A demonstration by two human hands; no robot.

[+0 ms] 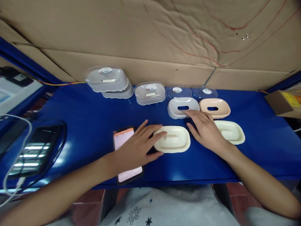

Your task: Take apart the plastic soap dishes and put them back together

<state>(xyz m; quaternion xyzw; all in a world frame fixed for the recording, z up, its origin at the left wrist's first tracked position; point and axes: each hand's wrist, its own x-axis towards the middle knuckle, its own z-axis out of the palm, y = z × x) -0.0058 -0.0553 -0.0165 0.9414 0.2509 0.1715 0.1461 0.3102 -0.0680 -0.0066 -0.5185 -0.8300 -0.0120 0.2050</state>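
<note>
Spreading wide the fingers of our left hand (135,149) at the left end of a cream dish (176,142), we hold the right hand (207,130), thumb apart, at the near rim of a grey dish (172,109) beside a peach dish (224,108). A phone (130,176) lies partly beneath the left hand.

the left hand (137,146) hides the middle of the phone (121,138); the right hand (208,130) hides the nine-o'clock end of the cream tray (232,132) toward three o'clock. the edge crops the cardboard box (284,103) at three o'clock. sticker print is illegibly small.
</note>
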